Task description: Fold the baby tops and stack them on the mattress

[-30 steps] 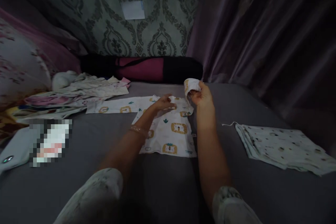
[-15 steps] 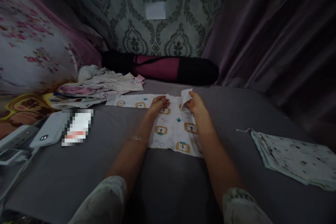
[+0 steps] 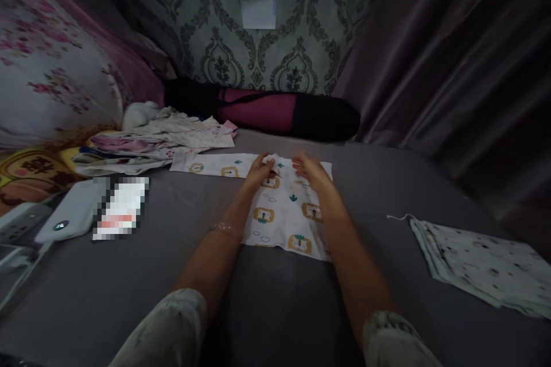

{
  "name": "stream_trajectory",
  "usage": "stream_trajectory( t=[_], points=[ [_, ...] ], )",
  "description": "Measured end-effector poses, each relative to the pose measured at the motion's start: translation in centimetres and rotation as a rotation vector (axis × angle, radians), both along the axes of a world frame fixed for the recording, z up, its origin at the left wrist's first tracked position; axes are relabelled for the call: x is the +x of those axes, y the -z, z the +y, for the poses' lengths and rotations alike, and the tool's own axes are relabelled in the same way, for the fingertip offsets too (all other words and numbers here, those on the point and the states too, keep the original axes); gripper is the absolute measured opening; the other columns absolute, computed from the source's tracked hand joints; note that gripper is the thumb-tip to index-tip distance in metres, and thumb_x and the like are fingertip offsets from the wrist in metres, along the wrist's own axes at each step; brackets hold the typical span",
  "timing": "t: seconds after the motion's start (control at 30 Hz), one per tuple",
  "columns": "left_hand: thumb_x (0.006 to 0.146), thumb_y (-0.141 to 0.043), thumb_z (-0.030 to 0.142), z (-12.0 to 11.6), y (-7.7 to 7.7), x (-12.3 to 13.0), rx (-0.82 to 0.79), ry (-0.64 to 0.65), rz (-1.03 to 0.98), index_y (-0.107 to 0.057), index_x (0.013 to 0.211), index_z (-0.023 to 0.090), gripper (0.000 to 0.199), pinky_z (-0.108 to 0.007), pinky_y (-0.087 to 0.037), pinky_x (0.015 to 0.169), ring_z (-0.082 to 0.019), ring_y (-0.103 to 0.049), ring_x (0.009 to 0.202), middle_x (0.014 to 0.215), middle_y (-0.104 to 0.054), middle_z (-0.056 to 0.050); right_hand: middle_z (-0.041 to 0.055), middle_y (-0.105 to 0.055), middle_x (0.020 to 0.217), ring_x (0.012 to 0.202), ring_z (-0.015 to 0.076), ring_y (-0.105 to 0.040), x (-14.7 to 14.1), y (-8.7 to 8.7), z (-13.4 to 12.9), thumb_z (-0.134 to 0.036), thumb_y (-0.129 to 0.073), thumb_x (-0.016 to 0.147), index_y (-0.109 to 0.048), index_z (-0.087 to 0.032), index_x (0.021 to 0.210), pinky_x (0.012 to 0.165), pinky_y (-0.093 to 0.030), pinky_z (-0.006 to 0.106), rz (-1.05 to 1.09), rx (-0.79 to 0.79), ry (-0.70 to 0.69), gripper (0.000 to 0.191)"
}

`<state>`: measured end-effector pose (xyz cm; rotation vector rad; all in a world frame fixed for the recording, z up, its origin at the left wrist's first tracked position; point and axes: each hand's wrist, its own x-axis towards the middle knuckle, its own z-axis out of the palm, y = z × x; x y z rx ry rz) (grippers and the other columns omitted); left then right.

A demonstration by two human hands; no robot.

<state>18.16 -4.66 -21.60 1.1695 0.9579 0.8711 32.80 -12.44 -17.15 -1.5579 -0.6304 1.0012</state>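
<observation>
A small white long-sleeved top (image 3: 282, 223) with yellow lion faces and green leaves lies flat on the grey sheet. One sleeve (image 3: 210, 165) stretches out to the left; the other is folded in over the body on the right. My left hand (image 3: 258, 173) rests at the top's upper left edge, where that sleeve joins, fingers apart and gripping nothing I can see. Over the upper right part is my right hand (image 3: 312, 172), its fingers stretched out and slightly blurred, lying on or just above the folded cloth.
Piled clothes (image 3: 185, 135) lie at the back left, near a phone-like white device (image 3: 69, 212), a blurred-out item (image 3: 123, 209) and a power strip (image 3: 21, 221). A folded spotted cloth (image 3: 486, 261) lies right. A long black-and-maroon bag (image 3: 262, 112) lies along the wall.
My right hand has let go of the raised sleeve end, which now lies flat over the top's right side. Its fingers have straightened. My left hand stays near the same spot, with fingers more apart.
</observation>
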Motion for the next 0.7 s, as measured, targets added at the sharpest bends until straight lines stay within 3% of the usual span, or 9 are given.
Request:
stream_trajectory(
  t=[0.07,0.17,0.27,0.5,0.7],
  points=[
    [0.084,-0.068,0.025,0.0,0.2,0.0,0.043,0.037,0.041,-0.058,0.124,0.019,0.041,-0.015,-0.043,0.049,-0.007,-0.059,0.053,0.076,-0.060,0.002,0.0112,-0.067,0.122,0.106,0.0190,-0.064,2.5,-1.2,-0.7,-0.043,-0.040,0.099,-0.066,-0.019,0.093,0.092,-0.049,0.033,0.033,0.029,0.074,0.036],
    [0.079,-0.068,0.019,0.1,0.8,0.2,0.089,0.070,0.077,-0.065,0.109,0.016,0.031,-0.013,-0.034,0.042,-0.005,-0.057,0.050,0.075,-0.060,0.001,0.0105,-0.070,0.114,0.105,0.0177,-0.065,6.1,-2.5,-2.3,-0.045,-0.037,0.101,-0.065,-0.020,0.090,0.092,-0.049,0.032,0.087,0.131,0.205,0.040],
    [0.075,-0.066,0.017,0.4,1.2,0.5,0.117,0.050,0.092,-0.068,0.104,0.014,0.030,-0.015,-0.034,0.042,-0.007,-0.056,0.050,0.074,-0.062,-0.001,0.0074,-0.072,0.100,0.098,0.0160,-0.066,8.3,-2.7,-3.9,-0.042,-0.037,0.101,-0.065,-0.020,0.087,0.090,-0.050,0.032,0.140,0.208,0.336,0.038],
    [0.070,-0.062,0.021,0.9,-0.5,-0.3,0.239,-0.105,0.066,-0.070,0.106,0.013,0.038,-0.025,-0.051,0.067,-0.014,-0.062,0.068,0.081,-0.066,-0.004,0.0046,-0.072,0.089,0.089,0.0151,-0.066,8.9,-1.5,-4.3,-0.036,-0.041,0.100,-0.066,-0.021,0.086,0.087,-0.051,0.032,0.157,0.201,0.382,0.032],
    [0.068,-0.063,0.027,1.4,0.0,-1.2,0.238,-0.149,0.103,-0.069,0.101,0.012,0.037,-0.024,-0.049,0.062,-0.015,-0.060,0.066,0.077,-0.063,-0.003,0.0031,-0.069,0.086,0.089,0.0148,-0.064,8.6,0.3,-2.9,-0.031,-0.050,0.095,-0.064,-0.019,0.077,0.088,-0.050,0.030,0.087,0.208,0.419,0.026]
  ],
)
